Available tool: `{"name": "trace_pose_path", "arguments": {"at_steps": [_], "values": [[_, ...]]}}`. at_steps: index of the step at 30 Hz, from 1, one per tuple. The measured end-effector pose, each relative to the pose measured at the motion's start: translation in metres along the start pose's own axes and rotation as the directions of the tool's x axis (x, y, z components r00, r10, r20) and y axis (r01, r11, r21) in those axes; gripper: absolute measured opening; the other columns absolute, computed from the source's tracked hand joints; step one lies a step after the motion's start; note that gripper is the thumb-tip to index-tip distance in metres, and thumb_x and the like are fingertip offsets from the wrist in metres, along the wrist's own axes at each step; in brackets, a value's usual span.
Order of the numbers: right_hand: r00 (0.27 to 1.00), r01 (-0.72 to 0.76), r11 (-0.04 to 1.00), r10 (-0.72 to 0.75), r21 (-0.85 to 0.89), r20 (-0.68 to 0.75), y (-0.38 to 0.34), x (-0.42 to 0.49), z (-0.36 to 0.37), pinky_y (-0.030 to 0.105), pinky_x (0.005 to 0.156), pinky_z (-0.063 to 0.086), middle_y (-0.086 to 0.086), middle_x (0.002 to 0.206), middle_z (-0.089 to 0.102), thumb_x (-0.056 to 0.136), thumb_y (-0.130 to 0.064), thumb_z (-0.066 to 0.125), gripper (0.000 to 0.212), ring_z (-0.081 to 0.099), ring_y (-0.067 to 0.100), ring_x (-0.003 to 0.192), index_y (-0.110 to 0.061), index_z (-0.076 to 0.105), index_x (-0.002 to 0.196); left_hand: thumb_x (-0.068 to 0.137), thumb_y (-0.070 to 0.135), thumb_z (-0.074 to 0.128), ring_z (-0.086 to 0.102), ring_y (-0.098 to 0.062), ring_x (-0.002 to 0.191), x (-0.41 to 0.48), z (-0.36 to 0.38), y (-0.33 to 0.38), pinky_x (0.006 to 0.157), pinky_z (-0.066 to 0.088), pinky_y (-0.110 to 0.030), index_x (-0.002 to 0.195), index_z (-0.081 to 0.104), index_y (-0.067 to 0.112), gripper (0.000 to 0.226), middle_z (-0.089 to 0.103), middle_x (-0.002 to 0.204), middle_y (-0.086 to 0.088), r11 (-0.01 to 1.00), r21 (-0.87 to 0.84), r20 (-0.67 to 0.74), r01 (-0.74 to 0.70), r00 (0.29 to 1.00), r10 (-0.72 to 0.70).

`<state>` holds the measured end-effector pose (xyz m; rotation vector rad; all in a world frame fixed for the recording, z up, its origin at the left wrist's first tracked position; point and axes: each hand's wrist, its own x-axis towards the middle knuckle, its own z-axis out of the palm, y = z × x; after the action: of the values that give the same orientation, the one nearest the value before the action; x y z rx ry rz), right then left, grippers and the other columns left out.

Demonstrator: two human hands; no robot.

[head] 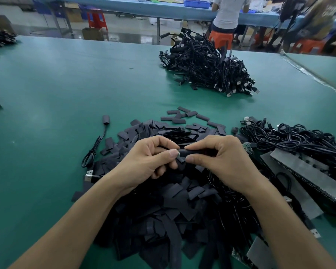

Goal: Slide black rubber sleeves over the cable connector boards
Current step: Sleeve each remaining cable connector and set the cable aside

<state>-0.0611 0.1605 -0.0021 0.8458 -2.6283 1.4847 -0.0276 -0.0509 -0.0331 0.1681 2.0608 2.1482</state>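
Two hands meet mid-frame, low over the near heap. Left hand (151,158) is curled, thumb and fingers pinching the left end of a small connector board (179,153); only a pale ribbed edge of it shows between the two thumbs. Right hand (219,158) pinches a black rubber sleeve (196,152) between thumb and forefinger, the sleeve's open end touching that exposed edge. The rest of the board is hidden by sleeve and fingers; cannot tell how far in it sits. Directly beneath, a broad pile of loose sleeves (163,200), flat black rectangles, spreads from the near edge toward the centre of the green surface (66,84), with a few strays lying apart on its far side. Right of the hands, a tangle of black cables (299,140) with USB plugs lies partly over grey foam strips (299,171). A bit of green circuit board (247,147) shows just beside the right knuckles. Left of the pile lies a single cable (106,120), loosely coiled, its far end already sleeved. Far, right of centre, stands a tall heap of cables (206,68). Beyond the surface, a person (229,12) sits on an orange stool (220,38) at a blue bench.
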Motion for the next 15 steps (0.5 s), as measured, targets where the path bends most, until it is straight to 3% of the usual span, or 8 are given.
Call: {"name": "trace_pose_path", "arguments": {"at_steps": [4, 9, 15], "values": [[1.0, -0.01, 0.999, 0.01, -0.038, 0.002, 0.0004, -0.0001, 0.0005, 0.024, 0.073, 0.053, -0.009, 0.083, 0.072, 0.073, -0.023, 0.086, 0.025, 0.067, 0.006, 0.078, -0.026, 0.079, 0.097, 0.087, 0.03, 0.074, 0.05, -0.006, 0.044, -0.0008, -0.0002, 0.0002, 0.04, 0.036, -0.014, 0.088, 0.068, 0.029, 0.006, 0.071, 0.071, -0.006, 1.0, -0.006, 0.009, 0.009, 1.0, -0.009], [0.998, 0.007, 0.999, -0.003, -0.046, 0.068, -0.0002, -0.0005, 0.0052, 0.013, 0.073, 0.048, -0.012, 0.082, 0.07, 0.075, -0.021, 0.085, 0.024, 0.067, 0.002, 0.08, -0.024, 0.08, 0.097, 0.078, 0.036, 0.072, 0.054, -0.007, 0.047, -0.0023, 0.0036, 0.0026, 0.04, 0.038, -0.015, 0.1, 0.059, 0.016, 0.032, 0.072, 0.071, -0.006, 0.998, 0.054, 0.017, 0.02, 1.0, -0.021], [1.0, 0.015, 0.998, -0.016, -0.057, -0.017, 0.0005, 0.0004, 0.003, 0.013, 0.067, 0.046, -0.011, 0.078, 0.07, 0.075, -0.017, 0.084, 0.02, 0.066, 0.004, 0.074, -0.023, 0.08, 0.093, 0.09, 0.029, 0.073, 0.069, -0.016, 0.059, -0.0009, 0.0006, 0.0089, 0.048, 0.051, -0.022, 0.092, 0.066, 0.014, 0.016, 0.075, 0.075, -0.008, 0.973, 0.23, -0.08, 0.008, 0.997, 0.011]]}}
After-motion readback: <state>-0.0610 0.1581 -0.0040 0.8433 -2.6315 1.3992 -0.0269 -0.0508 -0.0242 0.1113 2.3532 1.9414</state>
